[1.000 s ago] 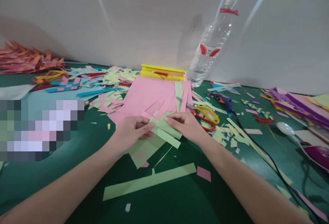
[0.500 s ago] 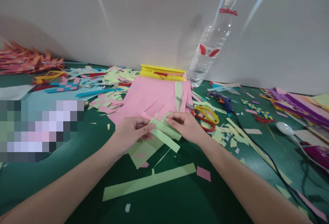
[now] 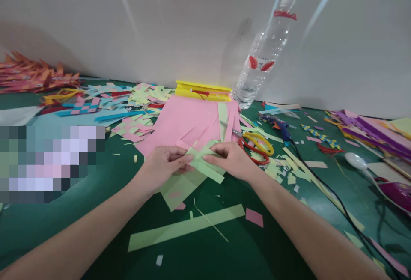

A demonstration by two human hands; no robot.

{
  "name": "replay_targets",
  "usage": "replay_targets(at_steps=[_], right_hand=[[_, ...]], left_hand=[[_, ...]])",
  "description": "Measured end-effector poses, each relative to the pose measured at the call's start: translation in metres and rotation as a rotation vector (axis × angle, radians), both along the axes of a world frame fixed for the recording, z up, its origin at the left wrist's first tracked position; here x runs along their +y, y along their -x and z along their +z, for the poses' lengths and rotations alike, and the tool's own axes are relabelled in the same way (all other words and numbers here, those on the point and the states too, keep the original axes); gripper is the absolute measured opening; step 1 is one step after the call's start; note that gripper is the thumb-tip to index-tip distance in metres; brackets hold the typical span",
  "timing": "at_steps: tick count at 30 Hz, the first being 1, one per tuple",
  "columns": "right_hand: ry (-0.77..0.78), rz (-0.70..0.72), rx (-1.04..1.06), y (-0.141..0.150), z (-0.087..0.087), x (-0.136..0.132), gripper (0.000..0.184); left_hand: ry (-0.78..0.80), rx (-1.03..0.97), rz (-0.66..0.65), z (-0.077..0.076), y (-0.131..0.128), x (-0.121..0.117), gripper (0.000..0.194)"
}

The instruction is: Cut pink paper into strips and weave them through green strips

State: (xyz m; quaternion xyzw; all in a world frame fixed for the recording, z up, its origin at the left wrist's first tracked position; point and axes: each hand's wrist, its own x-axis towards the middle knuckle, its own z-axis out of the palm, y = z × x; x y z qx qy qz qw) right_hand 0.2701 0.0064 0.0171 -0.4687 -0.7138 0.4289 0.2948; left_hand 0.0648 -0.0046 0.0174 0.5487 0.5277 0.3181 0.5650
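Pale green paper strips (image 3: 209,169) cross each other between my hands in the middle of the view. My left hand (image 3: 169,162) pinches their left end between thumb and fingers. From the right, my right hand (image 3: 227,157) grips the strips, its thumb pressed on top. Behind and under them spreads a pink paper sheet (image 3: 189,115). A wider green piece of paper (image 3: 180,190) shows below my left hand. Nearer to me, a thin green sliver (image 3: 210,219) lies across a long green strip (image 3: 183,227) on the table.
Scissors with red and yellow handles (image 3: 257,145) lie right of my right hand. A glue gun (image 3: 278,126) trails a black cord. A clear plastic bottle (image 3: 265,64) stands by the wall. Paper scraps (image 3: 141,96) litter the back left, and a white spoon (image 3: 355,160) rests far right.
The thin sliver has dropped from near the strips onto the table. My right thumb has shifted left and down onto the strips, now closer to my left hand.
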Motion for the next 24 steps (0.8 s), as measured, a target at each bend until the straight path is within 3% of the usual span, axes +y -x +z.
replay_targets(at_steps=[15, 24], right_hand=[[0.034, 0.026, -0.002, -0.0035, -0.0017, 0.0009, 0.031], [-0.008, -0.034, 0.148, 0.0022, 0.0003, -0.0003, 0.023]], left_hand=[[-0.013, -0.020, -0.003, -0.0021, 0.0017, 0.0006, 0.022], [-0.045, -0.038, -0.022, -0.0067, 0.0018, 0.0016, 0.028]])
